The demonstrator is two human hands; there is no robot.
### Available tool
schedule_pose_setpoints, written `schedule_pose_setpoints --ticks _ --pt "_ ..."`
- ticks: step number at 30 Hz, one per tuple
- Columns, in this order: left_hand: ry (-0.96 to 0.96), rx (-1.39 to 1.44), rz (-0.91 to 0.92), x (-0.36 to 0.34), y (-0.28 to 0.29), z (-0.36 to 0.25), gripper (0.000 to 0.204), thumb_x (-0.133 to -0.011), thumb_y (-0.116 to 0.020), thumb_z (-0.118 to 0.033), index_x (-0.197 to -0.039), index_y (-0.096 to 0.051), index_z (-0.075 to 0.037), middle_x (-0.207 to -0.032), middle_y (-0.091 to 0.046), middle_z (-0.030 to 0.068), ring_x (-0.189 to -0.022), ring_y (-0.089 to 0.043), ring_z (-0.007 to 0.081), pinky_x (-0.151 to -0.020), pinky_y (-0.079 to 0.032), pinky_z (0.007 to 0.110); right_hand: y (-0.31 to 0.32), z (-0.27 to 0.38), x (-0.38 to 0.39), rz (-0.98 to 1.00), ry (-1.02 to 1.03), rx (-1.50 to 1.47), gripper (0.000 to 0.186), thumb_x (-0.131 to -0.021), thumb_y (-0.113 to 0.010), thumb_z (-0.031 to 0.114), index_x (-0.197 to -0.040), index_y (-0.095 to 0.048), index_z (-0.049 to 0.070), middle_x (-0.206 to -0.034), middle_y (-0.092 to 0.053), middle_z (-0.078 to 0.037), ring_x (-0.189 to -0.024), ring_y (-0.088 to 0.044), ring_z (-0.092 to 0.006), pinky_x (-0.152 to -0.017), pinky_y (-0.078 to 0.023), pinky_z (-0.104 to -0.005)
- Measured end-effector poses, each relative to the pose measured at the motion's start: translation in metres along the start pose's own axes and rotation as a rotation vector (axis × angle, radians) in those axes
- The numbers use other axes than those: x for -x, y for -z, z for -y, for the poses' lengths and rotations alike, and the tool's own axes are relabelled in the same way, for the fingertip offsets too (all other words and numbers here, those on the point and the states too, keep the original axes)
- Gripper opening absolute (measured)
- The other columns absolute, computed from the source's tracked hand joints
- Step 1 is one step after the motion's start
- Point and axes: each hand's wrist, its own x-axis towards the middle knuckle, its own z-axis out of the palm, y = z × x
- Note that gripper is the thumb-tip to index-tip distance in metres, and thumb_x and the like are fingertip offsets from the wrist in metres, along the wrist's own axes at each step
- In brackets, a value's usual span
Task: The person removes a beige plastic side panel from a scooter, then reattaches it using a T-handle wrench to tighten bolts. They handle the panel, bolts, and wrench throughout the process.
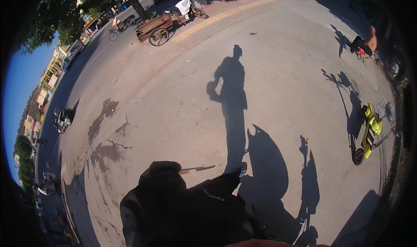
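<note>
Dark black cloth (182,212) with small pale lettering fills the lower middle; whether it is clothing or a bag I cannot tell. From its upper edge juts a thin, flat, brownish strip (197,170), pointed at its right end. A shoe tip (243,169) shows just right of the cloth. Along the lower edge runs a band of bare skin (269,243), apparently part of my arm, with no fingers showing. Neither of my hands can be made out. My long shadow (234,82) on the pavement has its left arm bent, with a boxy shape at that side.
A yellow-green scooter (371,132) stands at the right, with a seated person (368,43) beyond it. A rusty cargo tricycle (158,30) is parked by a tree at the far left. Motorbikes (63,120) and a cyclist (116,25) are on the road side. Cracks (119,144) cross the pavement.
</note>
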Motion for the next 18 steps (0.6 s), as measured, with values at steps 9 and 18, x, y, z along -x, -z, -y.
schedule_pose_setpoints --ticks 9,18 --pt "-0.075 -0.236 -0.536 -0.135 0.276 -0.147 0.021 -0.091 -0.066 -0.025 -0.106 -0.077 -0.014 -0.102 -0.078 0.0098 -0.094 -0.076 0.0312 -0.073 -0.061 0.045 0.041 0.012 -0.086 0.098 -0.066 -0.081 0.041 -0.086 -0.066 0.042 -0.104 -0.078 0.008 -0.103 -0.077 -0.015 -0.096 -0.074 -0.0303 -0.084 -0.059 -0.0407" --pt "-0.531 -0.416 -0.522 -0.037 0.498 -0.472 0.041 -0.095 -0.065 -0.047 -0.112 -0.07 -0.011 -0.101 -0.074 0.0155 -0.099 -0.071 0.0363 -0.085 -0.057 0.05 0.059 -0.091 -0.09 -0.04 -0.413 -0.308 0.043 -0.086 -0.067 0.043 -0.106 -0.078 0.008 -0.106 -0.076 -0.016 -0.1 -0.074 -0.0319 -0.086 -0.059 -0.0414"
